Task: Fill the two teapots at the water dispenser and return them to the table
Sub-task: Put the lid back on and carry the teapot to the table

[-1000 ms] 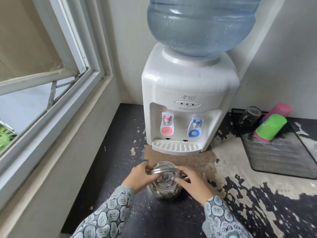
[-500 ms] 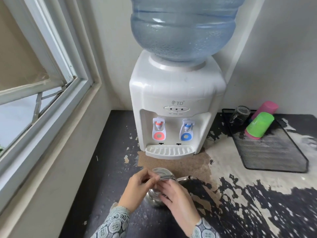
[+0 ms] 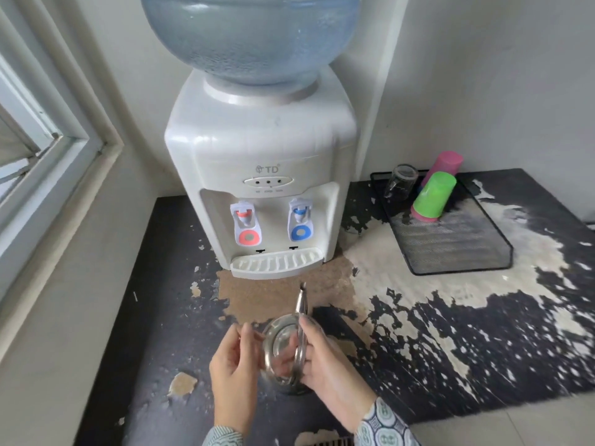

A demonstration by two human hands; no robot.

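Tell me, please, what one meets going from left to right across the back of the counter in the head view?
Window frame → dispenser → glass → green cup, leaning on the pink cup behind it, all three in the black tray.

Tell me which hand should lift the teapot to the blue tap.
Right, probably. The right hand already curls round the teapot handle, and the blue tap lies on its side; the left hand only steadies the rim.
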